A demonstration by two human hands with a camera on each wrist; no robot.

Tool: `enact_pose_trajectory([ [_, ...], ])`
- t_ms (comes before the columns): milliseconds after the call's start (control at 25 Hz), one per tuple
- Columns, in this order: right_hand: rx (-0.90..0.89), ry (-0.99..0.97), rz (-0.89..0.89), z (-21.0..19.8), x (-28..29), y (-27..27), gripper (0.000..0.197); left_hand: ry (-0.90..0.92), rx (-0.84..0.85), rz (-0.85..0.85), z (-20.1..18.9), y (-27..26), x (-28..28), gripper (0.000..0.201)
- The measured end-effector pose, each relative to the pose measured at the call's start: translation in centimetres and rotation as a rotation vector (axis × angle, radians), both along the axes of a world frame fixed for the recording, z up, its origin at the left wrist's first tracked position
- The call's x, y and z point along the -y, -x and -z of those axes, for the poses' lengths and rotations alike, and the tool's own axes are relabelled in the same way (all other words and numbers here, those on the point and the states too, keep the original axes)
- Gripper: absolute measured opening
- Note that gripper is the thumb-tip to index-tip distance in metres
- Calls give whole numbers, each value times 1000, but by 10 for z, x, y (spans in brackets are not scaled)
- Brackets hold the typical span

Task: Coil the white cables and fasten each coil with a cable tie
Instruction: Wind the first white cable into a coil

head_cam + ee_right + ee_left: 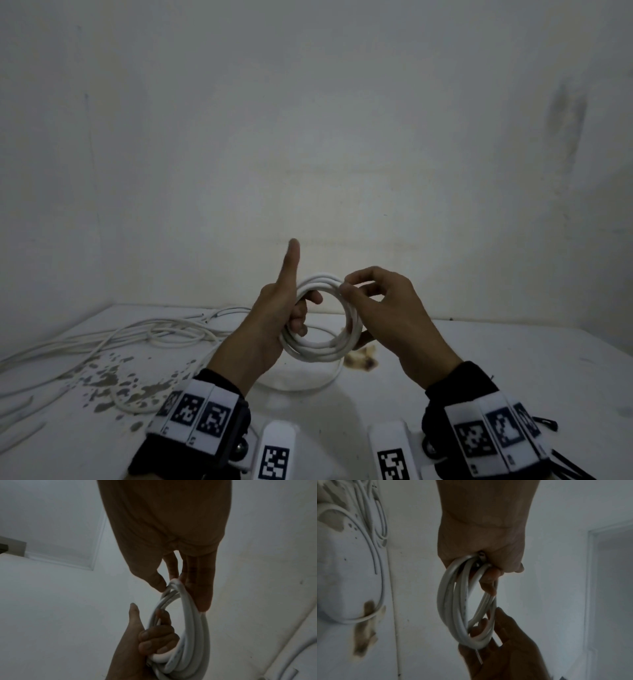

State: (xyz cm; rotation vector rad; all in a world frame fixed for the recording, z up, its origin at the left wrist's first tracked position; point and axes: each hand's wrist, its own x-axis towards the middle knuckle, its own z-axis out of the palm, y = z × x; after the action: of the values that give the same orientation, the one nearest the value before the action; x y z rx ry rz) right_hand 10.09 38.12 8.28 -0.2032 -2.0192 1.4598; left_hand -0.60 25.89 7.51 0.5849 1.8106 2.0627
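My left hand (pixel 274 318) curls its grip round the white coil (pixel 322 346), held above the tabletop (pixel 513 370) near its back edge; my right hand (pixel 383 308) pinches the far side. I should keep the loops even and feed the trailing cable (pixel 308 385) without twisting.

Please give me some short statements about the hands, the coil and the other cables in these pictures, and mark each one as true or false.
1. The left hand grips the white coil. True.
2. The coil lies flat on the table. False: it is held in the air by both hands.
3. The right hand pinches the coil's upper right part. True.
4. The left thumb is folded down. False: it points up.
5. Loose white cables lie on the table's left side. True.
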Motion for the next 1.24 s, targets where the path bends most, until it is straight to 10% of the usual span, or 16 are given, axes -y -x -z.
enact_pose_trajectory([
  [200, 53, -124, 10, 1, -7, -1, 25, -227, 207, 499, -2, 9, 16, 43],
  [440, 19, -455, 225, 10, -12, 7, 22, -176, 48, 482, 0, 0, 13, 39],
  [680, 111, 271, -346, -3, -4, -2, 27, -65, -76, 372, -3, -5, 16, 42],
  [920, 374, 353, -337, -2, -7, -7, 66, 178, -263, 322, 3, -21, 1, 60],
  [1240, 265, 559, -316, -8, -14, -7, 47, -70, 238, 431, 7, -21, -9, 58],
])
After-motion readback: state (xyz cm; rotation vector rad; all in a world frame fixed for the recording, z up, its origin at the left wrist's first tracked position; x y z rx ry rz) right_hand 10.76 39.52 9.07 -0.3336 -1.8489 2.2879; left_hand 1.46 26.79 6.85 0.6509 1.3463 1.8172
